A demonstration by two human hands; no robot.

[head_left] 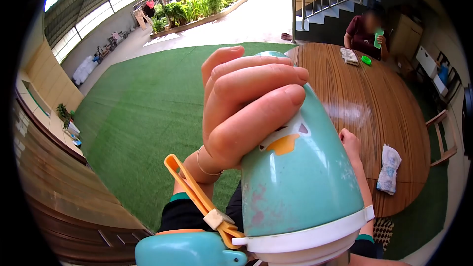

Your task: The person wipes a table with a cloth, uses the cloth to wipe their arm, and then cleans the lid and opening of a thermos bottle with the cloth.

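A teal bottle (pixel 300 182) with a white collar and an animal print is tilted close to the camera, its base pointing up and away. Wrapped round its upper part are the fingers of my left hand (pixel 251 98). An orange strap (pixel 197 192) runs beside the wrist, and a teal cap (pixel 192 249) hangs at the bottle's lower left. To the right of the bottle, my right hand (pixel 349 144) rests by the wooden table (pixel 364 98) with its fingers curled; whether it holds anything is hidden.
A folded patterned cloth (pixel 389 169) lies on the table's right part. Across it sits a person (pixel 363 34) holding a green bottle (pixel 378 39), near a light cloth (pixel 349 56) and a green lid (pixel 366 60). A wooden chair (pixel 442 138) stands at the right.
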